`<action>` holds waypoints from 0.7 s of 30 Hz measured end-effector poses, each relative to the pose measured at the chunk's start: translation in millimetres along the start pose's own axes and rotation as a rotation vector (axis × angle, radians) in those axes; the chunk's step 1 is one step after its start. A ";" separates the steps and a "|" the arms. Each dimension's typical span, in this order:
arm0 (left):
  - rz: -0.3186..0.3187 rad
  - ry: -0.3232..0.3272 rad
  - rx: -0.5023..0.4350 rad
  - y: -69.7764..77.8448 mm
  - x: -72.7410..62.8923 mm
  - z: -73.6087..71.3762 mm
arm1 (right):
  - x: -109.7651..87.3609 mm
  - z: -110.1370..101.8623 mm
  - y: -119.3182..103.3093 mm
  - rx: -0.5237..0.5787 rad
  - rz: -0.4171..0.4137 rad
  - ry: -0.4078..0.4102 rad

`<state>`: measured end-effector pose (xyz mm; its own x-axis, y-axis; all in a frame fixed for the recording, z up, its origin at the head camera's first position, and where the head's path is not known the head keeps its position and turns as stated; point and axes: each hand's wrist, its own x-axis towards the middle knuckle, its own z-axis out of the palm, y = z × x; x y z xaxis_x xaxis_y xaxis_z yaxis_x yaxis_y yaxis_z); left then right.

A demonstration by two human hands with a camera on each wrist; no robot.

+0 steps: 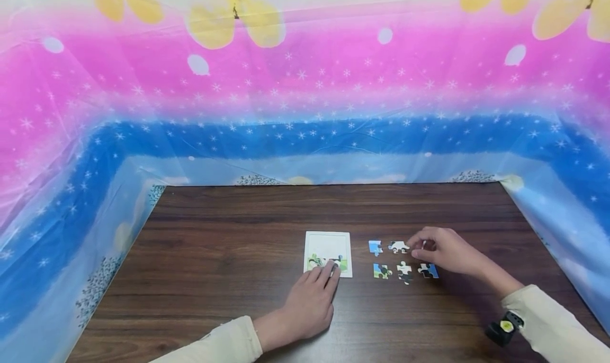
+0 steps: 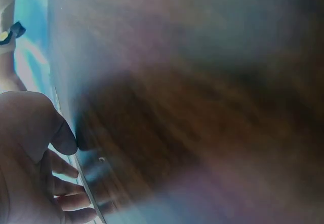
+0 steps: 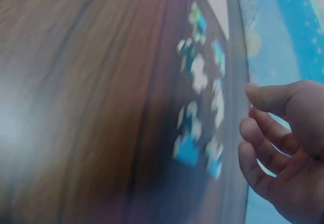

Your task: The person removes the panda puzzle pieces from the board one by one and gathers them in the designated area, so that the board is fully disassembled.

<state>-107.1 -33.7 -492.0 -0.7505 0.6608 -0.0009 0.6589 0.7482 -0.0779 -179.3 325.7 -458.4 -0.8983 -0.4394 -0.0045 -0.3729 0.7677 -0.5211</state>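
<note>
A white puzzle tray (image 1: 329, 233) lies on the table, and joined green, black and white pieces (image 1: 313, 261) fill its lower part. My left hand (image 1: 311, 303) rests its outstretched fingers on those pieces and the tray's near edge. Right of the tray lie loose jigsaw pieces: a blue one (image 1: 375, 247), a white-and-black one (image 1: 398, 247), and below them a green-and-blue one (image 1: 381, 271), a white one (image 1: 404, 272) and a blue-and-black one (image 1: 428, 270). My right hand (image 1: 444, 251) is over the far right of this group, fingers loosely bent. In the right wrist view, nothing shows between thumb and fingers; another white-and-blue piece (image 3: 214, 159) lies nearby.
The dark wooden table (image 1: 214, 236) is bordered at the back and sides by a printed pink-and-blue cloth (image 1: 305, 98). A black device (image 1: 504, 328) is strapped at my right wrist.
</note>
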 end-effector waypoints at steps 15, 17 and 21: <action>0.073 0.002 0.070 13.1 4.8 -4.3 | 65.5 25.2 -65.5 0.052 -0.179 -0.068; 0.073 -0.001 0.073 14.3 5.4 -4.4 | 73.6 29.2 -71.8 0.061 -0.199 -0.083; 0.042 -0.012 0.019 16.9 7.3 -5.4 | 89.3 36.3 -85.5 0.063 -0.248 -0.106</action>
<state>-101.1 -15.9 -487.9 -0.7228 0.6909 -0.0165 0.6889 0.7184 -0.0964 -219.2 203.9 -445.2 -0.7509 -0.6590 0.0425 -0.5603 0.6018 -0.5691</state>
